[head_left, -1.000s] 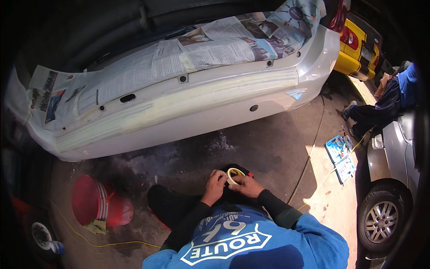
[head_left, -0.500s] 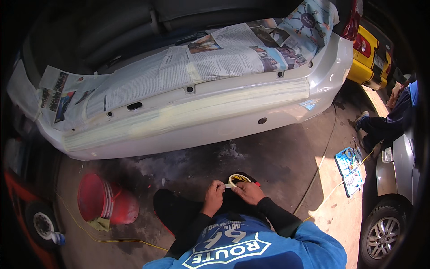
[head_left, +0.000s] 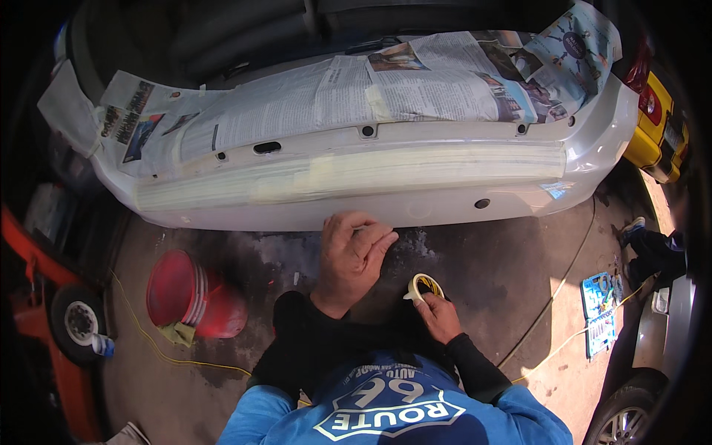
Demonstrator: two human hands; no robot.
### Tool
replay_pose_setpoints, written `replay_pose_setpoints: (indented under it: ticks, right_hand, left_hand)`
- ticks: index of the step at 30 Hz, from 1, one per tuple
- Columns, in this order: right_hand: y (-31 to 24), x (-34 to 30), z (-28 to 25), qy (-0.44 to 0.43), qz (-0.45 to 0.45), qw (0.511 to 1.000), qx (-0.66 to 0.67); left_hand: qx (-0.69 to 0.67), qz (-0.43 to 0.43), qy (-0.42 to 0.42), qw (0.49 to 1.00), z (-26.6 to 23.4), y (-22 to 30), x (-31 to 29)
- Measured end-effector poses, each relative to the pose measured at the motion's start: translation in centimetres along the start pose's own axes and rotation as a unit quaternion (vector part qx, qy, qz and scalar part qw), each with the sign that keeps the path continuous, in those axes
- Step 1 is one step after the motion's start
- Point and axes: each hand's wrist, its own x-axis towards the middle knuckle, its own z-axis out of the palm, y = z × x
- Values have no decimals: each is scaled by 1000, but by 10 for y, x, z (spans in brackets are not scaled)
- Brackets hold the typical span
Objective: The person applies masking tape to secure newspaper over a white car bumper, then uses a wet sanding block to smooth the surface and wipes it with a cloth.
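My right hand grips a roll of masking tape, cream with a dark and yellow core, above my lap. A short loose tab of tape sticks out at the roll's left side. My left hand is raised between me and the bumper, its fingers bent and drawn together; whether a bit of tape is between them I cannot make out. Beyond it stands a silver car bumper. Pale masking strips run along the bumper's face, and newspaper sheets cover the part above.
A red bucket lies tipped on the floor at left, a yellowish cloth by it. A yellow cord crosses the ground. At right are a blue tool case, a hose, a parked car's wheel and another person's leg.
My left hand has come away from the tape roll and risen toward the bumper. My right hand still holds the roll. The whole view has shifted, with the bumper now further right.
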Motion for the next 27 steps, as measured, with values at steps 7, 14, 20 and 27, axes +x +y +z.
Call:
replay_pose_setpoints:
  ticks: [7,14,20,27]
  right_hand:
    - [3,1,12,-2,-35,999,26]
    - [12,-6,22,6,-19,998,57]
    - [-13,-3,13,74,-17,975,207]
    - [-43,7,5,24,-129,985,111]
  left_hand:
    - [174,187,-42,966,-4,-37,154]
    - [297,264,-55,916,0,-49,161]
    - [1,134,-68,989,-8,1,69]
    - [-183,-328,-173,910,11,21,-105]
